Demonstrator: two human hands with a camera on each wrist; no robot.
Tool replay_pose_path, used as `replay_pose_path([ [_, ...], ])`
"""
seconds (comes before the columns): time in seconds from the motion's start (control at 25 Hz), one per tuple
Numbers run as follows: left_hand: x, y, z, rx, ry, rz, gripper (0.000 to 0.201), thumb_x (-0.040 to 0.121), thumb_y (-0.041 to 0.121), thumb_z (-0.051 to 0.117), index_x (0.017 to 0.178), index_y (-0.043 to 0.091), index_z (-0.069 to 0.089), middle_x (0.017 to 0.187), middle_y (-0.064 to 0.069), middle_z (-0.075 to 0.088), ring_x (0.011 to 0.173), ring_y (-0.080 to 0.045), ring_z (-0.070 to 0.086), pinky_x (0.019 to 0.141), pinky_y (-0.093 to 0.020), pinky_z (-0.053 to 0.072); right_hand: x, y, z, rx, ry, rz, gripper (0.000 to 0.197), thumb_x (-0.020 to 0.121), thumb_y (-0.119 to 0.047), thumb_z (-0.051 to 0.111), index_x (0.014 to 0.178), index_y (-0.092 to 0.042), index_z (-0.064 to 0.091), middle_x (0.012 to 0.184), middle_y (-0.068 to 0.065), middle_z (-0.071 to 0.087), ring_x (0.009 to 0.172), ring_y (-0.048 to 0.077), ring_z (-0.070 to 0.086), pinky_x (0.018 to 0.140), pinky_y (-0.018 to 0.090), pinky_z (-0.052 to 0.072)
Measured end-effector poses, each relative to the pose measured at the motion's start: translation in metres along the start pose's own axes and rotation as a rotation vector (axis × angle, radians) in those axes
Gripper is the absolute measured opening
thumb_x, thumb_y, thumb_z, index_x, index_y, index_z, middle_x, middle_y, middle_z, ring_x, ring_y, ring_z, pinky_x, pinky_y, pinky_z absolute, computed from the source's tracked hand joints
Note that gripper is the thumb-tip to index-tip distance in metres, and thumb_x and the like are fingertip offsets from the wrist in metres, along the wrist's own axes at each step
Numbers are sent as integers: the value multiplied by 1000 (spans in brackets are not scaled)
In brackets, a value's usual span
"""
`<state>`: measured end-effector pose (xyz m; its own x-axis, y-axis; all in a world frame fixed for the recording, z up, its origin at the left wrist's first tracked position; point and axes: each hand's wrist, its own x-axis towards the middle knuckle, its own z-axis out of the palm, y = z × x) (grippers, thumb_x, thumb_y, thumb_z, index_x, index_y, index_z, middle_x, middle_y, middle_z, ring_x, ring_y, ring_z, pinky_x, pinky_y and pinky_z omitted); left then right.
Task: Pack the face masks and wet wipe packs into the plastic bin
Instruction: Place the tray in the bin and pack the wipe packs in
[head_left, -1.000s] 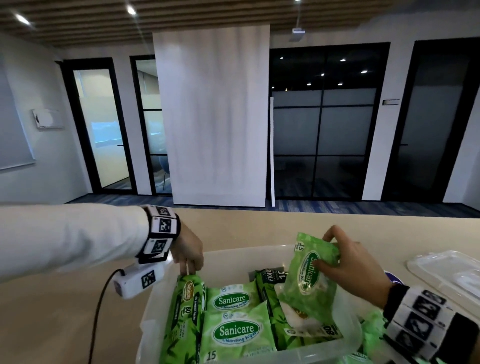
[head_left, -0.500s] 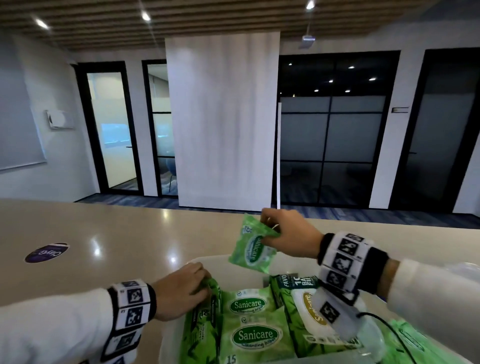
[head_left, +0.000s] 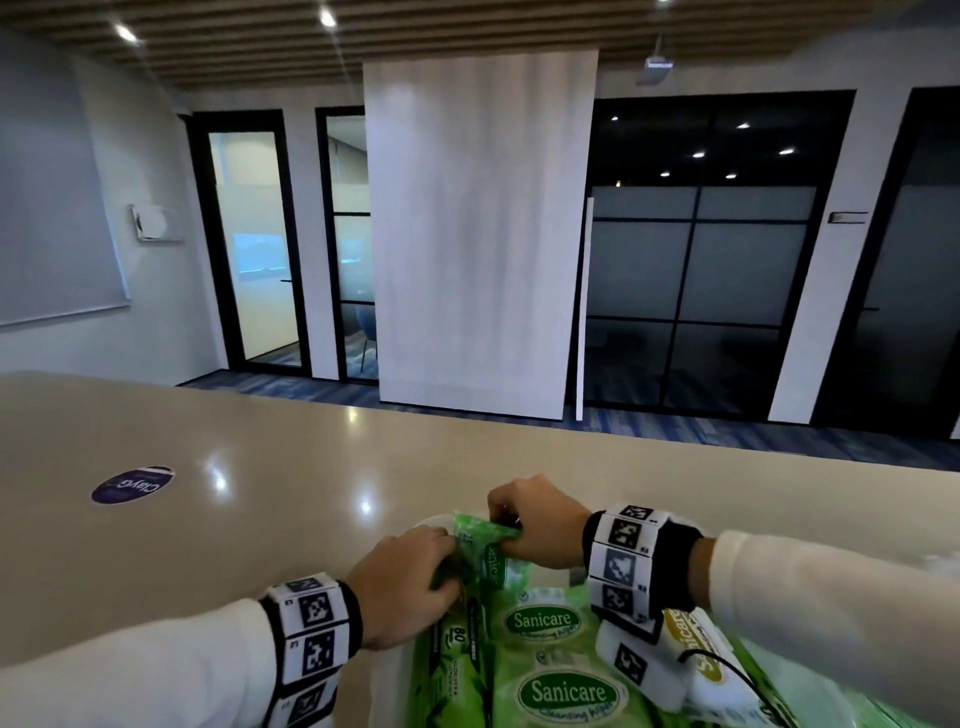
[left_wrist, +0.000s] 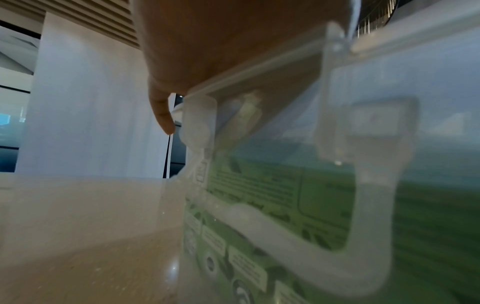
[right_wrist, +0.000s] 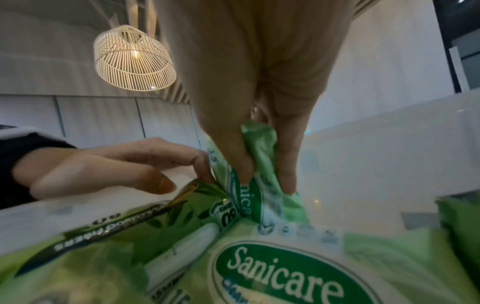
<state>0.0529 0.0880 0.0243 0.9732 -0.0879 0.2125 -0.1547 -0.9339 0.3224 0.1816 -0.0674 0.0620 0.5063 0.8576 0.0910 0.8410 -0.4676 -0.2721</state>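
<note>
Gripping a small green Sanicare wipe pack (head_left: 491, 553) by its upper edge, our right hand (head_left: 540, 525) is holding it upright at the far end of the clear plastic bin (left_wrist: 376, 185), its lower part wedged down among the packs already lying there. In the right wrist view we are seeing the thumb and fingers (right_wrist: 285, 164) curled round the crumpled top of the pack (right_wrist: 259, 185), pinching it from both sides.

Just left of it, our left hand (head_left: 405, 587) is reaching over the bin's left rim, fingers bent and resting on the top of a tall dark-green 80-sheet pack (head_left: 457, 654) standing along the left wall. Whether those fingers are truly gripping that pack or only pressing on it, we cannot tell; the right wrist view is showing the left hand (right_wrist: 116, 166) with fingertips at the pack's edge and the thumb loose beside them.

Two flat Sanicare packs (head_left: 566, 691) are lying face up in the middle of the bin, near us. A white-and-yellow pack (head_left: 696, 644) is lying to their right, partly hidden under our right wrist.

The bin is sitting on a glossy beige table (head_left: 260, 493), and a purple round sticker (head_left: 132, 484) is lying well apart on the table's left.
</note>
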Motion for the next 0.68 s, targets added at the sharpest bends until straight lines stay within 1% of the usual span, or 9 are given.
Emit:
replay_pose_path([
  [0.08,-2,1,0,-12,-4,-2,25,88,37,47,106,24,61,100,9,57,91,-11,55,83,-28,48,2,1,4,5,-163,13,19,83,-11,65,99,-2,69,96,14,71,76,21,63,69,27,51],
  [0.12,-2,2,1,-29,0,-6,24,89,35,48,107,23,60,100,8,57,91,-11,54,83,-27,47,4,2,6,6,-221,25,19,84,-9,63,99,1,70,94,17,72,76,24,66,70,31,54],
  [0.2,-3,3,2,-101,15,-8,24,89,32,50,110,26,60,101,10,57,91,-7,54,82,-23,47,12,2,12,4,-292,62,16,84,-8,62,92,4,70,80,18,70,69,25,64,66,34,55],
  [0.32,-2,7,4,-109,30,-9,14,90,27,53,103,27,57,95,13,53,83,0,50,70,-12,40,28,-3,27,-114,-396,97,6,82,-8,64,83,-3,69,57,4,54,55,21,52,54,29,46],
  [0.36,-2,7,4,-92,34,-20,11,90,27,53,100,25,57,94,12,52,82,-1,49,68,-12,39,35,-4,33,-178,-431,97,8,83,-9,64,77,-5,67,54,3,50,51,22,49,52,31,46],
  [0.48,0,5,3,-54,27,-33,16,91,29,51,102,19,57,97,8,52,87,-7,49,71,-12,37,47,2,51,-405,-500,-2,28,83,-14,59,57,-11,49,51,4,41,48,24,40,52,47,51],
  [0.52,0,4,2,-38,25,-31,17,92,30,50,103,19,57,99,8,52,89,-7,49,73,-12,38,49,3,54,-433,-538,-18,28,86,-12,55,59,-9,49,53,4,39,49,23,36,51,47,48],
  [0.6,-2,5,1,0,11,-37,17,92,32,49,104,21,56,100,8,52,90,-9,50,75,-16,40,46,-2,52,-394,-614,-4,18,92,-9,50,79,0,59,60,5,42,53,22,36,52,37,38],
  [0.68,-2,6,0,20,12,-43,15,92,33,48,102,24,54,98,10,51,87,-8,49,70,-14,37,41,-9,37,-328,-610,5,13,92,-12,55,91,-3,63,66,6,51,60,24,46,57,34,43],
])
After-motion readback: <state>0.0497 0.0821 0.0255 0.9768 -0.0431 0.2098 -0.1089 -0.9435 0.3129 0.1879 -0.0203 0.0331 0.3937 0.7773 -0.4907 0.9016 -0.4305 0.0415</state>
